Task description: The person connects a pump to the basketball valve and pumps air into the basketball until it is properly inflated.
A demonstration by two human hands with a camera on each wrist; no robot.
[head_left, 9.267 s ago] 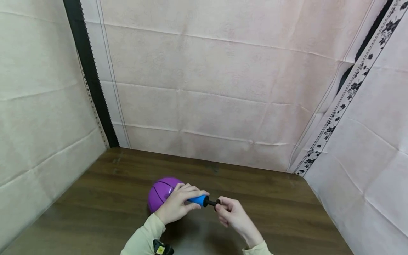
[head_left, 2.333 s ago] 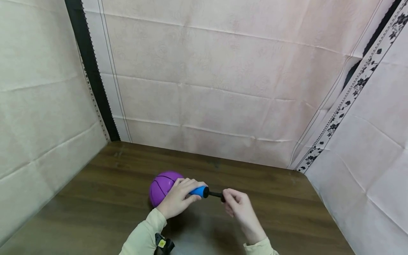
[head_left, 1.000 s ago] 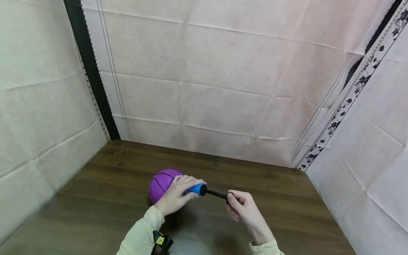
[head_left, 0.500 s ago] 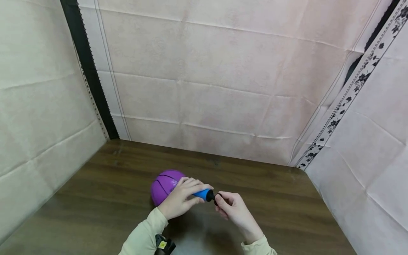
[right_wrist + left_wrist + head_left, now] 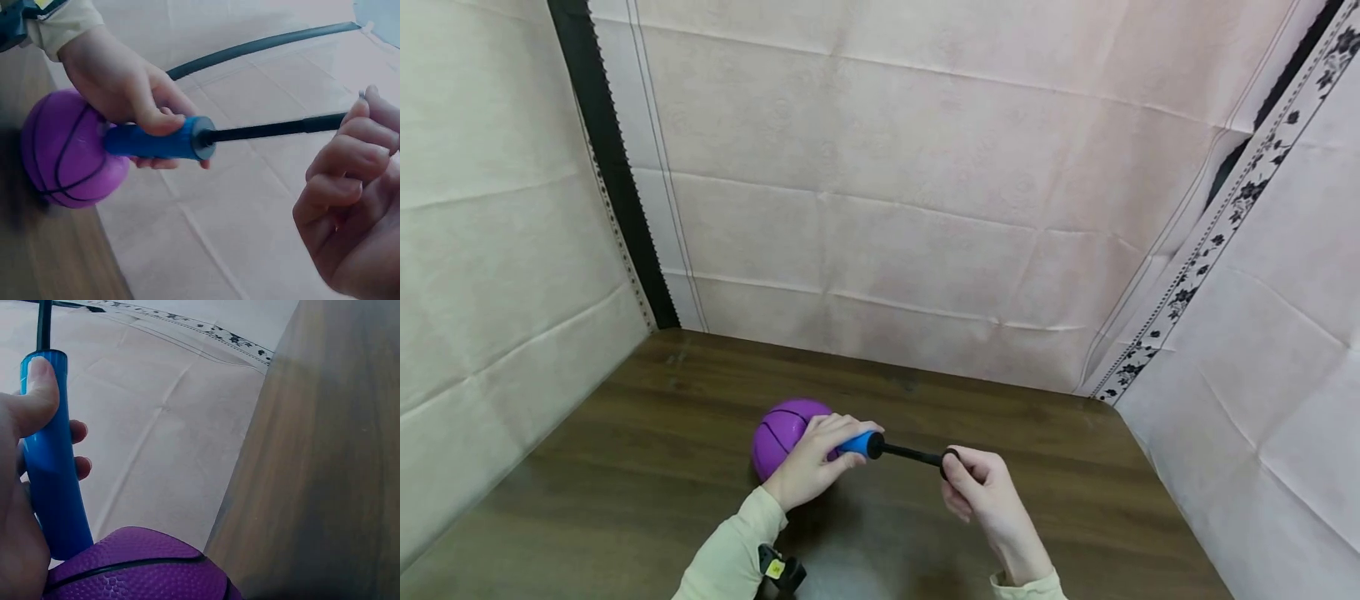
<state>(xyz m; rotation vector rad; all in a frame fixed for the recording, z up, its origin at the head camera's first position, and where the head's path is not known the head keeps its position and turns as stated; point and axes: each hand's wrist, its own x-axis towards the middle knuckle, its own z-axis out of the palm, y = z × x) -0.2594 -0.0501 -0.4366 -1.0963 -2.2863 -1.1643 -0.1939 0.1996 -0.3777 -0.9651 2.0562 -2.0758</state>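
Note:
A purple ball (image 5: 781, 435) with black seam lines rests on the wooden table, and its side looks dented in the right wrist view. My left hand (image 5: 814, 461) grips the blue barrel of a hand pump (image 5: 53, 469), thumb along its side, with the pump's lower end right at the ball. The needle end is hidden. Out of the barrel's other end runs a long stretch of black rod (image 5: 269, 130). My right hand (image 5: 988, 496) pinches the black ring handle at the rod's end between thumb and fingers.
The brown wooden table (image 5: 647, 467) extends around the ball and both hands. Pale cloth walls (image 5: 880, 208) enclose it at the back and sides, one with a black floral border (image 5: 1213, 242). A black wrist device (image 5: 782, 571) sits on the left sleeve.
Half a second ago the rod was almost fully inside the barrel; now my right hand has drawn it far out to the right. The left hand keeps its grip and has shifted slightly left.

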